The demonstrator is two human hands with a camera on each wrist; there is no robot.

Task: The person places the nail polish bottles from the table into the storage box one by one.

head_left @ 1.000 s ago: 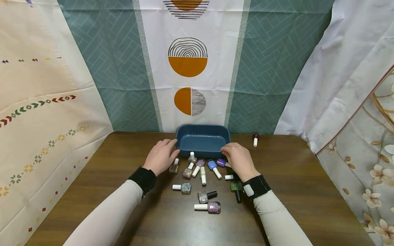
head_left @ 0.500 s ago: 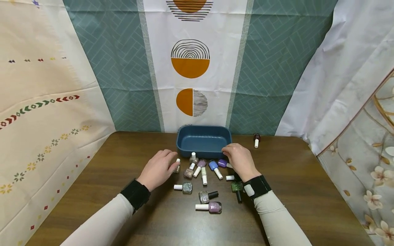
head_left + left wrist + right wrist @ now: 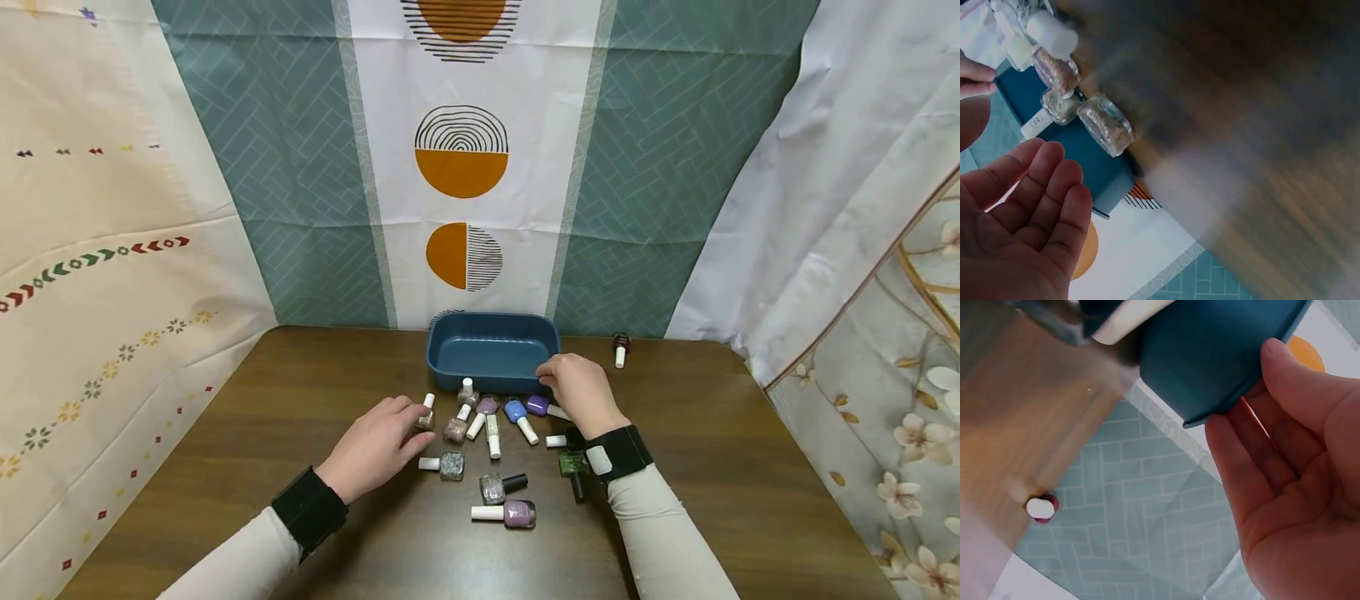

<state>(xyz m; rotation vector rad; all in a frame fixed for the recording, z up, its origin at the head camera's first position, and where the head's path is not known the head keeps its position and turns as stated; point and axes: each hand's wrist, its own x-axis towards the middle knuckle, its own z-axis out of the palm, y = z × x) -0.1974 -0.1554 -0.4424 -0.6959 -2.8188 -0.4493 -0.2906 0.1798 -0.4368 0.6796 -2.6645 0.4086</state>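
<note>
Bottles of nail polish are scattered on the tabletop (image 3: 720, 467) just in front of a blue tray (image 3: 492, 351), most lying on their sides. The tray is set at the far edge, against the patterned curtain (image 3: 459, 158).

The left hand (image 3: 375, 446) is held low at the left of the cluster, its fingers (image 3: 1047, 206) relaxed and lightly bent around nothing, as the left wrist view shows. Its fingertips are just beside a glitter bottle (image 3: 425, 414) with a white cap; whether they touch it cannot be told.

The right hand (image 3: 581, 392) is placed at the tray's near right corner. In the right wrist view its fingers (image 3: 1254, 450) are stretched out loosely under the tray's rim with the thumb alongside the wall, nothing being gripped. Just left of this hand lie a purple bottle (image 3: 537, 405) and a blue bottle (image 3: 516, 410); a green bottle (image 3: 573, 462) lies by the wrist strap.

In the middle of the cluster a pale bottle (image 3: 467, 390) is stood upright close to the tray, with a pink-brown bottle (image 3: 456, 428) and a slim yellow-green one (image 3: 492, 432) nearer. Closer to the person lie a speckled bottle (image 3: 452, 464), a black-capped glitter bottle (image 3: 493, 488) and a mauve bottle (image 3: 519, 512).

A dark red bottle (image 3: 620, 342) lies well apart, near the far right of the tray.
</note>
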